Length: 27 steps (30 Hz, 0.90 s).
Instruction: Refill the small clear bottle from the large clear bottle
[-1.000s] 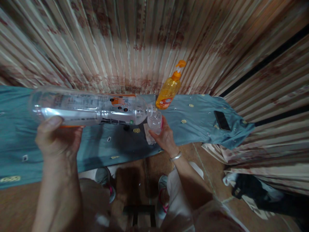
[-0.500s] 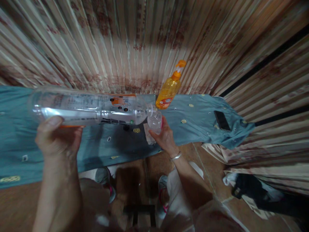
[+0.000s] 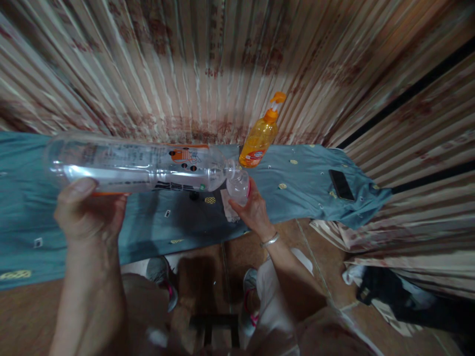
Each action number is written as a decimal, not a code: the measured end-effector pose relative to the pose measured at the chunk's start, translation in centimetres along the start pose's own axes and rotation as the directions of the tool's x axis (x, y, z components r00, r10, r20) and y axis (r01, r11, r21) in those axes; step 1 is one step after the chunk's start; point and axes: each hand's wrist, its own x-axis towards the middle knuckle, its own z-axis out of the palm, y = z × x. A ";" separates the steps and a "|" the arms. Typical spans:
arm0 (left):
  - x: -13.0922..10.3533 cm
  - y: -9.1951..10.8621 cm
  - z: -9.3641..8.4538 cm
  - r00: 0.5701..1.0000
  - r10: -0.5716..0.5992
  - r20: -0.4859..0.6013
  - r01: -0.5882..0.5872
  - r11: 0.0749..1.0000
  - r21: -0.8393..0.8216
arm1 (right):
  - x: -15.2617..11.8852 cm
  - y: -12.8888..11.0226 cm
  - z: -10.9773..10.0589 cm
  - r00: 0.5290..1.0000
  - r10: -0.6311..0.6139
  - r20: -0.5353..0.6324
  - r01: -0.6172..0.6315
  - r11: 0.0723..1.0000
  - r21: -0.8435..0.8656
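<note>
A large clear plastic bottle [image 3: 141, 165] with an orange and black label lies nearly level in the air, its neck pointing right. My left hand [image 3: 89, 207] grips it from below near its base. My right hand [image 3: 252, 205], with a silver bracelet at the wrist, is closed around a small clear bottle [image 3: 237, 188]. The mouths of the two bottles meet, and the small one is tilted. Whether liquid passes between them is too unclear to tell. Under the small bottle, a pale cloth [image 3: 229, 207] shows on the teal-covered table [image 3: 297, 198].
An orange pump bottle [image 3: 259, 139] stands behind my right hand. A black phone [image 3: 341, 185] lies on the right part of the table. Pleated curtains [image 3: 185, 69] hang behind and to the right. Below are tiled floor, my shoes and a dark stool edge [image 3: 213, 321].
</note>
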 end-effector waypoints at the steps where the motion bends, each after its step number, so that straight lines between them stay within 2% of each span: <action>1: 0.0 0.0 0.0 1.000 0.003 0.007 -0.003 1.000 0.000 | 0.0 0.0 0.0 1.000 0.001 0.005 -0.001 1.000 0.003; 16: 0.1 0.2 0.2 1.000 -0.003 -0.013 0.004 1.000 0.016 | -0.1 0.6 0.4 0.999 -0.043 -0.022 0.042 0.999 -0.011; 27: 0.0 0.3 0.1 0.999 0.002 0.051 -0.002 1.000 0.010 | -0.1 0.2 0.1 1.000 -0.021 0.015 0.021 1.000 -0.005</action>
